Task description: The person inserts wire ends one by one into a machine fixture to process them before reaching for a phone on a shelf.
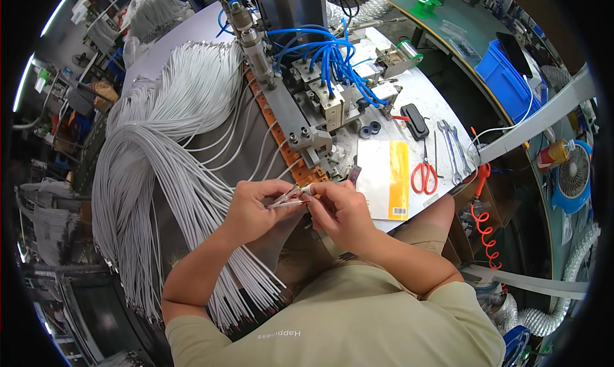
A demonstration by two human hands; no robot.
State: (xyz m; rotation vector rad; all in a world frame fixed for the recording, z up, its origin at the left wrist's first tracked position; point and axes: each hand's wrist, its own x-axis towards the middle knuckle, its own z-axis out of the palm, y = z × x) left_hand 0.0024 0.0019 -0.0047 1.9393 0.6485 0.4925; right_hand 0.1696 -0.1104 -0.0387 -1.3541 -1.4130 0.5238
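Honestly, pinching thin white pieces (288, 204) with left hand (248, 211) and right hand (348, 217), tips barely readable; can't make out blue bin's (500, 91) contents either.

both hands in fine pinch at close quarters

left hand (251, 212): thumb and index finger drawn together in a grip, fingertips directed right; remaining fingers largely hidden. right hand (347, 218): index finger bent, thumb extended toward it, tips brought together, directed left. the hands face each other, fingertips close together, by the near edge of the tabletop (386, 226). left forearm (206, 259) angles forward and inward, its elbow (171, 301) bent and held out from the torso (358, 316). right forearm (409, 259) angles inward from the opposite side, elbow likewise bent and out. wrists roughly in line with the forearms. both arms bare below short sleeves (192, 334).
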